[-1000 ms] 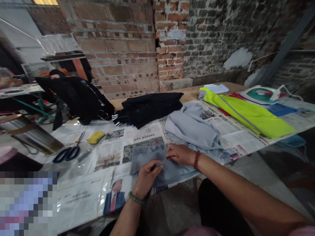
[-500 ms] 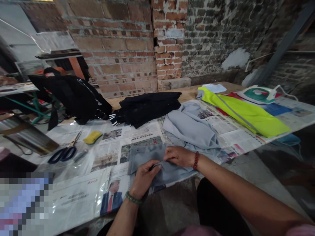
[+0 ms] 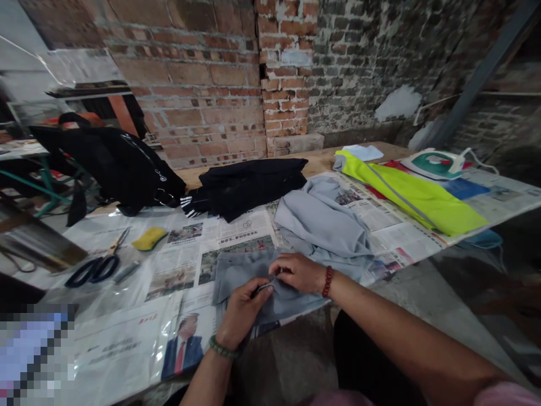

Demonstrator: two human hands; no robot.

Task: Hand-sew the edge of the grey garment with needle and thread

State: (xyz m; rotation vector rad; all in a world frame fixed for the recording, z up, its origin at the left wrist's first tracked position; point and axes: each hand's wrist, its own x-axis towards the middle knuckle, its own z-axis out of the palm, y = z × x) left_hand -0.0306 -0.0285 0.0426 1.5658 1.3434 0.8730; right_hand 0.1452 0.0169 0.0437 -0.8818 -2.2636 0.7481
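A grey garment (image 3: 323, 217) lies near the table's front edge, bunched at the back and flatter towards me. My left hand (image 3: 242, 310), wearing a green bead bracelet, pinches a small fold of its front part between thumb and fingers. Right beside it, my right hand (image 3: 301, 273), with a red bead bracelet, has its thumb and fingertips drawn together at the same fold. Whether anything small, apart from the cloth, sits between those fingertips is too fine to see.
Newspaper under clear plastic covers the table (image 3: 114, 321). Left are scissors (image 3: 99, 265), a yellow sponge (image 3: 149, 239), a metal flask (image 3: 38, 239) and a black bag (image 3: 114, 169). Black clothing (image 3: 253, 183) lies behind; a neon-yellow garment (image 3: 414, 194) and an iron (image 3: 435, 163) lie right.
The camera has turned slightly right, so everything appears a little further left. Both hands stay at the same fold, and the right fingers have shifted slightly.
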